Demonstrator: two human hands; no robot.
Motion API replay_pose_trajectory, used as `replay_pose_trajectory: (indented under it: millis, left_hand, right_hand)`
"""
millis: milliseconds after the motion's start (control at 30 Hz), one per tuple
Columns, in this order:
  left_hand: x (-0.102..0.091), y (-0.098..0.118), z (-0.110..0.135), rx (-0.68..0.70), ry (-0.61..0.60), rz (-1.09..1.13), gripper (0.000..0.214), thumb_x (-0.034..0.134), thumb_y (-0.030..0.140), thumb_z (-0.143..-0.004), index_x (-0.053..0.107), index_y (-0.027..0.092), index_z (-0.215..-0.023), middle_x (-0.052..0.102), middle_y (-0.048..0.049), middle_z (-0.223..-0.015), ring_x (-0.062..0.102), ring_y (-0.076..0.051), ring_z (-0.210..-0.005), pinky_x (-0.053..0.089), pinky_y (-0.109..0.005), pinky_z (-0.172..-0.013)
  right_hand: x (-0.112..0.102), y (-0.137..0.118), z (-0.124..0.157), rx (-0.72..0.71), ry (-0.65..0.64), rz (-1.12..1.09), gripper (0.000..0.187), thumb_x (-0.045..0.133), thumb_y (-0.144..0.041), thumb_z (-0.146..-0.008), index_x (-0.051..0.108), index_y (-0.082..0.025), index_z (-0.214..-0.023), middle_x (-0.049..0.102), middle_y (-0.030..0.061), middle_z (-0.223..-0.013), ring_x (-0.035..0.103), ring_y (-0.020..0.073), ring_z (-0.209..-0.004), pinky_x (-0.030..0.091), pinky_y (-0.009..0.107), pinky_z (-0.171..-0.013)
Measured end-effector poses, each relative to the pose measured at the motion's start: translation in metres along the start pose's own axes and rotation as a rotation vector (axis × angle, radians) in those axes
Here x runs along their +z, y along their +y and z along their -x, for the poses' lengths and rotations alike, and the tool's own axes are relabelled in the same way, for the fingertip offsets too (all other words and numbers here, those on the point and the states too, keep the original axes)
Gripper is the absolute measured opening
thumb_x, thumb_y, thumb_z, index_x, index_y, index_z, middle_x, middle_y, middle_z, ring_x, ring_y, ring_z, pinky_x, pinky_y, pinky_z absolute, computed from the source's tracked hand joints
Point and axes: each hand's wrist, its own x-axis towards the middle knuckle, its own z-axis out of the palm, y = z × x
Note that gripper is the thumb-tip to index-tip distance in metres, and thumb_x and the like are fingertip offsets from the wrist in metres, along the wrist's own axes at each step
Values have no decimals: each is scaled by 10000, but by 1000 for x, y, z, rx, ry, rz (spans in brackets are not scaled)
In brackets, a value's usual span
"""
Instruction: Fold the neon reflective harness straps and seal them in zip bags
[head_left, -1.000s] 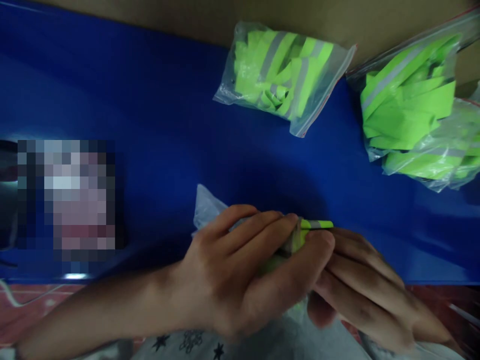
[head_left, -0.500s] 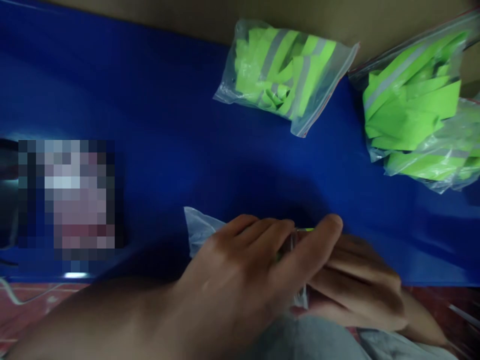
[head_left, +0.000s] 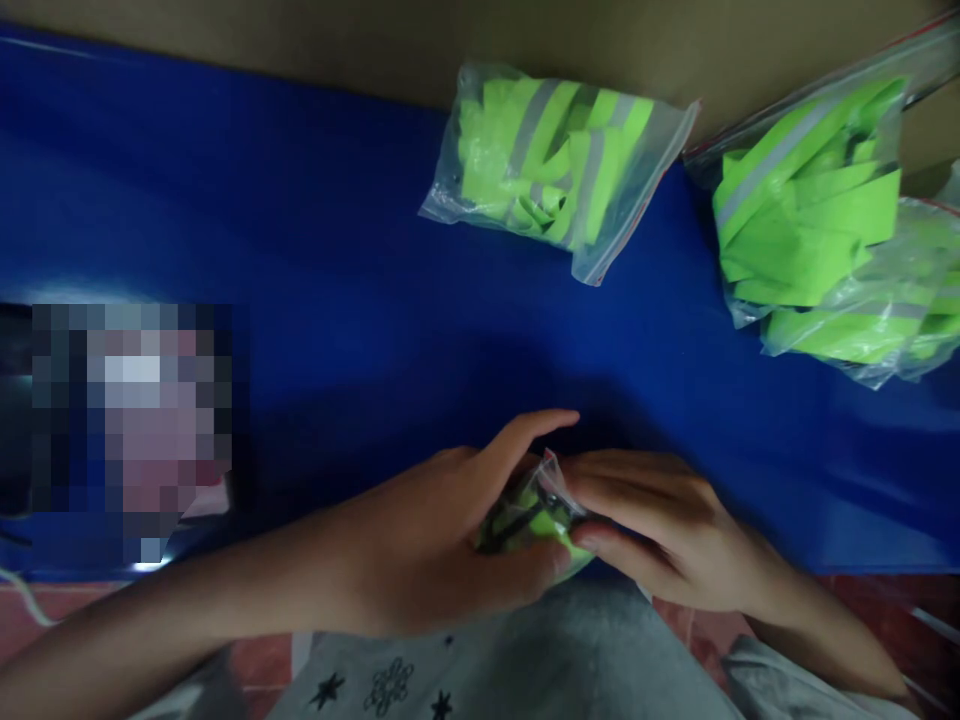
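Note:
Between my two hands is a clear plastic bag (head_left: pixel 551 500) with bright yellow-green strap material and a dark part inside. My left hand (head_left: pixel 480 540) wraps round the bag's left side, its thumb along the lower edge and one finger stretched out above. My right hand (head_left: pixel 652 520) pinches the right side of the same bag near its top corner, where a bit of red edge shows. Both hands are low over the front edge of the blue table, just above the lap. Much of the bag is hidden by the fingers.
A zip bag of yellow-green reflective straps (head_left: pixel 555 160) lies at the back middle of the blue table (head_left: pixel 322 250). More such bags (head_left: pixel 810 210) are heaped at the right. A blurred-out object (head_left: pixel 150 400) sits at the left, near a white cable (head_left: pixel 30 600).
My hands have turned and drawn apart slightly, so the bag and its contents now show between them. The left hand no longer covers the right. The bags on the table stay put.

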Motion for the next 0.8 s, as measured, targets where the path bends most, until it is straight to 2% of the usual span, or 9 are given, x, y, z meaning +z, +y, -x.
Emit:
replay_pose_trajectory:
  millis: [100, 167, 300, 367, 433, 533, 667, 700, 800]
  left_hand:
    - [17, -5, -9, -6, -46, 192, 1048, 849, 532, -779, 301, 306, -1643, 767, -99, -1188, 775, -264, -929, 567, -259, -642]
    - [25, -8, -15, -35, -53, 381, 1014, 859, 473, -792, 313, 311, -1631, 747, -97, -1199, 758, -266, -1005, 588, -291, -740]
    - [29, -11, -21, -98, -79, 691, 857, 803, 317, -878, 329, 316, -1592, 752, -77, -1158, 752, -240, -1042, 606, -353, -857]
    - [26, -10, -21, -85, -72, 714, 809, 818, 280, -867, 388, 317, -1551, 746, -85, -1219, 743, -252, -1108, 603, -384, -920]
    - [23, -8, -21, -41, -25, 714, 767, 830, 273, -863, 428, 299, -1516, 745, -87, -1239, 737, -249, -1142, 596, -386, -965]
    - [18, -8, -20, 68, 94, 734, 693, 796, 233, -892, 441, 267, -1486, 746, -96, -1253, 732, -241, -1174, 594, -382, -1003]
    - [13, -15, -17, 156, 181, 778, 653, 768, 221, -914, 443, 277, -1477, 751, -116, -1286, 726, -263, -1218, 610, -396, -997]
    - [12, -17, -17, 179, 172, 809, 675, 780, 254, -910, 440, 279, -1492, 745, -129, -1308, 711, -277, -1250, 603, -414, -1018]
    - [9, -23, -16, 162, 129, 939, 716, 796, 412, -896, 480, 264, -1521, 695, -164, -1402, 681, -321, -1296, 585, -457, -1056]
  right_hand:
    - [3, 1, 0, 72, -6, -48, 132, 666, -241, -1009, 727, -151, -1084, 797, 44, -998, 775, 141, -912, 624, 221, -871]
    - [0, 0, 0, 128, -60, -117, 149, 651, -236, -1021, 715, -188, -1146, 799, 15, -974, 769, 113, -830, 607, 188, -773]
    - [-12, -3, 0, 155, -261, -243, 606, 684, -384, -1001, 474, -232, -1548, 773, 69, -1230, 780, 139, -928, 611, 194, -753]
    - [-17, -4, 1, 124, -286, -284, 723, 707, -407, -980, 394, -229, -1607, 752, 88, -1286, 776, 159, -1000, 625, 211, -810]
    - [-19, -3, 4, 92, -216, -258, 687, 698, -345, -989, 407, -233, -1601, 749, 84, -1291, 764, 172, -1078, 628, 235, -890]
    - [-19, 1, 13, 57, -20, -113, 599, 687, -243, -983, 490, -239, -1549, 732, 78, -1321, 715, 211, -1213, 615, 315, -1009]
    - [-21, 8, 21, 128, 285, 60, 563, 803, -317, -887, 629, -283, -1421, 708, 82, -1307, 687, 287, -1201, 609, 435, -1010]
    - [-21, 10, 21, 198, 302, 56, 537, 820, -348, -874, 652, -290, -1380, 714, 77, -1270, 697, 278, -1159, 616, 417, -975]
    - [-21, 15, 17, 428, 226, -115, 328, 772, -325, -929, 699, -298, -1248, 748, 21, -1067, 734, 165, -938, 617, 258, -800]
